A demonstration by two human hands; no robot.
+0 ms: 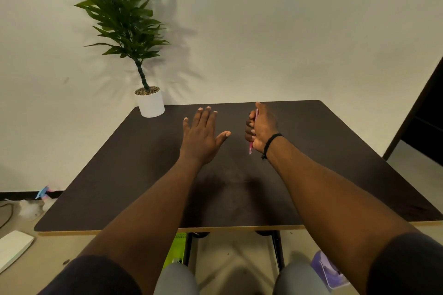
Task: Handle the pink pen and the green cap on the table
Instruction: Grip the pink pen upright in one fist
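Note:
My right hand is closed in a fist around the pink pen, above the far middle of the dark table. The pen stands roughly upright in the fist; its lower end pokes out below the palm and a sliver shows near the fingers. My left hand hovers palm down to the left of it, fingers spread, holding nothing. No green cap shows anywhere in view; whether it sits on the pen inside the fist cannot be told.
A potted plant in a white pot stands at the table's far left corner against the wall. A dark door frame is at the right. Under the table lie a green item and a purple object.

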